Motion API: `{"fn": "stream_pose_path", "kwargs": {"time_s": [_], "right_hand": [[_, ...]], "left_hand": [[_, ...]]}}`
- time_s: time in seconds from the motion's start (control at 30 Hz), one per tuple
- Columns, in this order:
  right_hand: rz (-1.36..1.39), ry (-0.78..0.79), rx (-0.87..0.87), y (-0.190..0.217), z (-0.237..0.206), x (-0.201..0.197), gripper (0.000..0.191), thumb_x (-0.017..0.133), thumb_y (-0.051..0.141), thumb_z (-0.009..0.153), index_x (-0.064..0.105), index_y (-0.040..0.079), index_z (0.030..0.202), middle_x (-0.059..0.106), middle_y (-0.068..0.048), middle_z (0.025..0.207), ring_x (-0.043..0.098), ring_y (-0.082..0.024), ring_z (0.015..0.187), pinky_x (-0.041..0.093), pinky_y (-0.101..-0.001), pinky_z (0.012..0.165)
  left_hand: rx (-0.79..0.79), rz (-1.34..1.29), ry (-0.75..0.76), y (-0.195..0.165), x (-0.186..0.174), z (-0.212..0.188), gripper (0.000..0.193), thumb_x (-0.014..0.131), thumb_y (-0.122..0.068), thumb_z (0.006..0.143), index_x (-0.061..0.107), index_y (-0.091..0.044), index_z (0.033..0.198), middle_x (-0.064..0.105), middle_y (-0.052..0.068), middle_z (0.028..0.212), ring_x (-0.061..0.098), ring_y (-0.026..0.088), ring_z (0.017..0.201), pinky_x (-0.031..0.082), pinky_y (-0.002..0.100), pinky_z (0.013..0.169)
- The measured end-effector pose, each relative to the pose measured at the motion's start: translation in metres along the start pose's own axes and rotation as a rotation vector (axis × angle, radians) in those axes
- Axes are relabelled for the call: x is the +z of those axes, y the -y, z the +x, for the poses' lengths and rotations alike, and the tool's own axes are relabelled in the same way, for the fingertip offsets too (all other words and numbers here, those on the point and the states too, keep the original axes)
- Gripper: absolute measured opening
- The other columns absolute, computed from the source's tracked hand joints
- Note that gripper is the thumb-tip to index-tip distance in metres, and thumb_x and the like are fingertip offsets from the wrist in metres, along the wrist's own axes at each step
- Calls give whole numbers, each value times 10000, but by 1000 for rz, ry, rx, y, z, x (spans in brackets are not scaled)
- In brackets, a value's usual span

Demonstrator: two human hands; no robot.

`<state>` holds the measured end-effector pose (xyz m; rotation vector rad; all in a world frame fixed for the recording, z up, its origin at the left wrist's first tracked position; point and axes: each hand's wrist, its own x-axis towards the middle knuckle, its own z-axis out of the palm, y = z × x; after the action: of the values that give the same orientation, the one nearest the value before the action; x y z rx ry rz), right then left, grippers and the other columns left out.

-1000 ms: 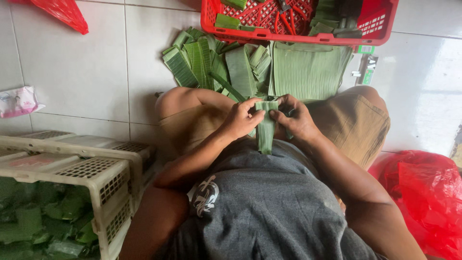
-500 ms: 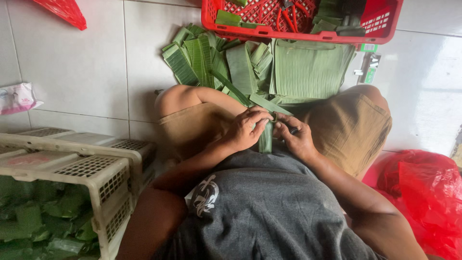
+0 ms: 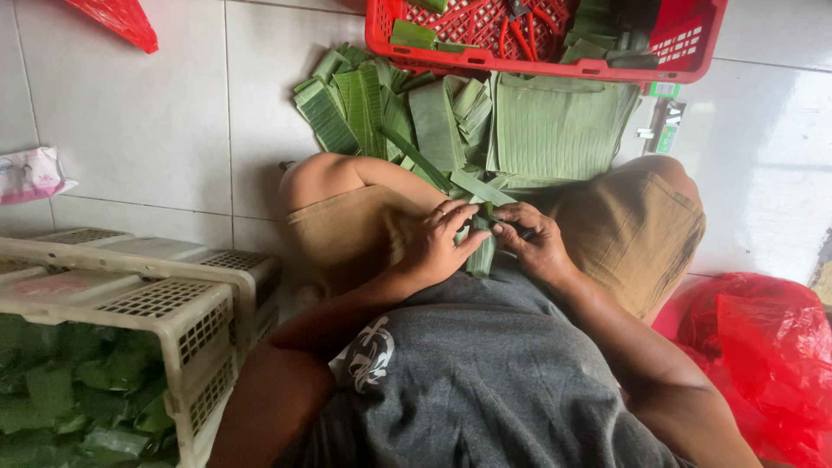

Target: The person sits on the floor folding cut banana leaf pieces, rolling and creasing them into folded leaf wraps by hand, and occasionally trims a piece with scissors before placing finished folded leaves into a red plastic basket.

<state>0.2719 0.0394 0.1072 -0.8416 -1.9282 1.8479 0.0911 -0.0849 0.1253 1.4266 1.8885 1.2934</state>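
My left hand [image 3: 436, 244] and my right hand [image 3: 537, 240] meet over my lap, both pinching a folded strip of green banana leaf [image 3: 479, 251] that hangs down between them. Long leaf strips [image 3: 425, 163] angle up from the fold toward the floor pile. Ahead of my knees lies a heap of cut banana leaf pieces [image 3: 364, 104] and a stack of wide leaf sheets [image 3: 555, 126] on the white tiles.
A red plastic basket [image 3: 685, 52] with leaf pieces and red-handled scissors [image 3: 520, 26] stands at the top. Cream crates [image 3: 130, 295] holding folded leaves sit at the left. A red plastic bag [image 3: 763, 364] lies at the right, a small packet [image 3: 30, 173] at far left.
My hands have dropped lower and closer to my body, and the leaf strip is folded tighter between them. The view has shifted slightly.
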Motion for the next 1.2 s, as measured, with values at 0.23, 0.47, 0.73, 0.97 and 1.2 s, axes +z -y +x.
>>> {"fn": "stream_pose_path", "kwargs": {"time_s": [0.23, 0.47, 0.73, 0.97, 1.2], "right_hand": [[76, 13, 189, 9, 4, 1, 160, 680, 67, 971, 654, 42, 1127, 647, -23, 992, 635, -74, 800, 562, -238, 665], [-5, -66, 113, 4, 27, 7, 71, 682, 92, 1034, 677, 22, 1042, 637, 10, 905, 564, -52, 788, 499, -226, 703], [194, -223, 194, 35, 58, 4, 130, 696, 154, 1024, 666, 28, 1015, 633, 6, 973, 553, -81, 766, 471, -243, 677], [477, 17, 542, 22, 27, 20, 472, 560, 391, 983, 520, 113, 1363, 636, -21, 967, 623, -96, 808, 535, -283, 696], [-465, 65, -114, 40, 33, -3, 635, 573, 381, 1110, 407, -12, 1581, 654, -252, 1183, 642, -417, 1103, 522, -452, 920]], "left_hand": [[-61, -26, 68, 12, 9, 6, 270, 805, -215, 883, 695, -24, 1038, 724, 133, 1061, 678, 326, 1052, 541, 421, 922], [7, -101, 23, 20, 16, 21, 107, 634, -132, 1032, 609, -29, 1047, 648, 130, 1020, 647, 309, 989, 524, 401, 870], [-776, -1228, 99, 19, 5, 65, 230, 473, -313, 1076, 595, -118, 1063, 602, 30, 871, 602, 123, 741, 536, 304, 610], [-631, -1003, 55, 28, -1, 65, 261, 508, -270, 1118, 633, -80, 990, 560, -23, 776, 526, 74, 687, 467, 248, 589], [-300, -528, 76, 34, -2, 64, 232, 585, -207, 1090, 654, -19, 973, 567, -3, 747, 499, 64, 690, 450, 265, 607]]}}
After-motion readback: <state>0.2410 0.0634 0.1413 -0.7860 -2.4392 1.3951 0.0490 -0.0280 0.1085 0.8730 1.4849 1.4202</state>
